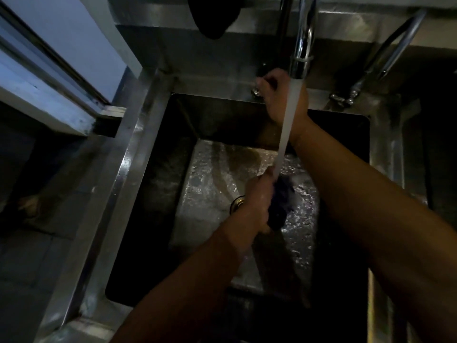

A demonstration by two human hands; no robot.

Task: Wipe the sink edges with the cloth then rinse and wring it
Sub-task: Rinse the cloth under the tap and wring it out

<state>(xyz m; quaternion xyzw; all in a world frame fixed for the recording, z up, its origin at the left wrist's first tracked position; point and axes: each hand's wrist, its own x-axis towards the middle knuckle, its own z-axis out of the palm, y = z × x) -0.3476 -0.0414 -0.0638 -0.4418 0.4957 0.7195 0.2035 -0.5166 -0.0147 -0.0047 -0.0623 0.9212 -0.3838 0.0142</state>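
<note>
No brand, label or writing legible anywhere; frame dim.

Sink [138,154]: stainless, 1 deep basin, centre of frame. Rims bright at left and top. Basin floor wet, rippled w/ running water. Drain [237,203] centre of floor, partly hidden behind the wrist.

Faucet [302,38]: chrome spout, top centre-right. Water stream [288,125] falls from it, slanting down-left in the picture, and lands at the cloth.

Cloth [282,206]: dark blue, bunched, over basin floor just right of centre, under the stream. Long axis approx. vertical in frame, tilted slightly; loose end hangs toward the bottom of the frame. No clear front or back; folds blurred.

Left hand [258,201]: enters from bottom centre, fingers curled tight round the cloth's left side in a full closed grip. Stream passes the knuckles.

Right hand [279,97]: forearm enters from lower right, crosses over the basin to the top rim, upper centre. Fingers closed in a fist at the faucet base, next to a small chrome fitting [256,90]. Whether it grips a tap handle: cannot tell, fingers cover it.

2nd chrome pipe [395,45]: upper right, curving down to its own fittings on the rim.

Dark object [214,16]: hangs at top centre above back ledge; type unclear.

Window frame [49,78]: pale, upper left.
</note>
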